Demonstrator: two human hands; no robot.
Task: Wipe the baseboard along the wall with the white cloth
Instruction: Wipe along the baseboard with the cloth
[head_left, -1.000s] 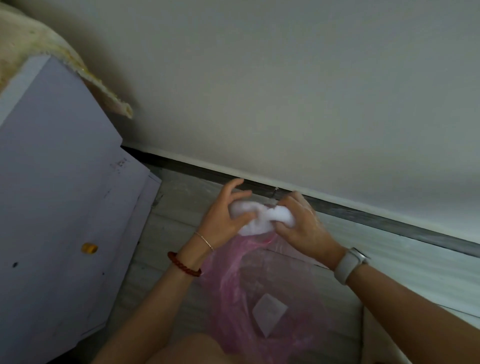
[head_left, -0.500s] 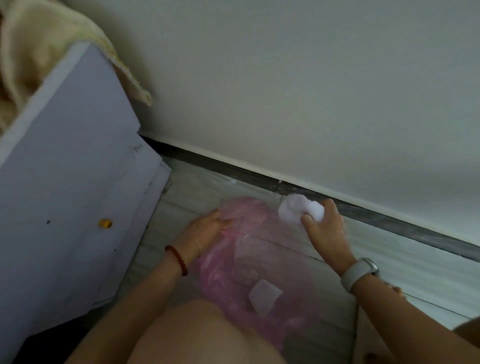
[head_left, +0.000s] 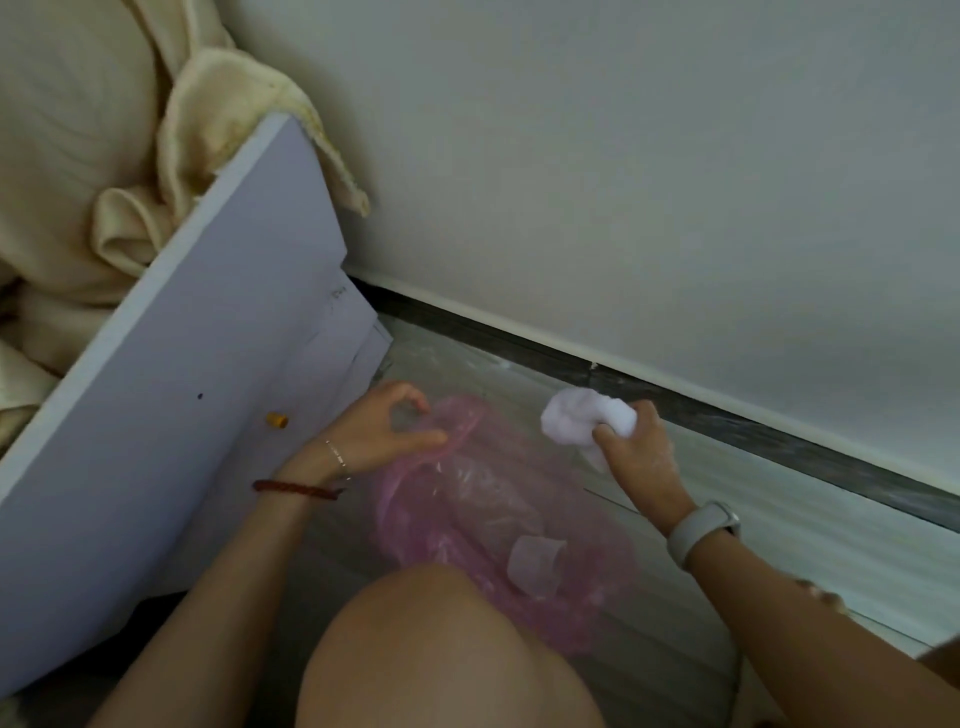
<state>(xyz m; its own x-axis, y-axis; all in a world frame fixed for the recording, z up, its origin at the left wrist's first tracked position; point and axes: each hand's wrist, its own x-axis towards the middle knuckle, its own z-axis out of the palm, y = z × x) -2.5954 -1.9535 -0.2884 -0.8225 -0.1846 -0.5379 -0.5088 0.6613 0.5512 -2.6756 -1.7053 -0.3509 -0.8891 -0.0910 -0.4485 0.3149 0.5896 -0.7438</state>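
right hand (head_left: 636, 457) | white cloth (head_left: 587, 422) now nearer baseboard (head_left: 727, 421)

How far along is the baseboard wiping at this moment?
Done: the white cloth is bunched in the right hand, close to the dark baseboard. In hand: the left hand grips the pink plastic bag on the floor. Left: whether cloth touches baseboard is unclear; the strip along the wall remains to be wiped.
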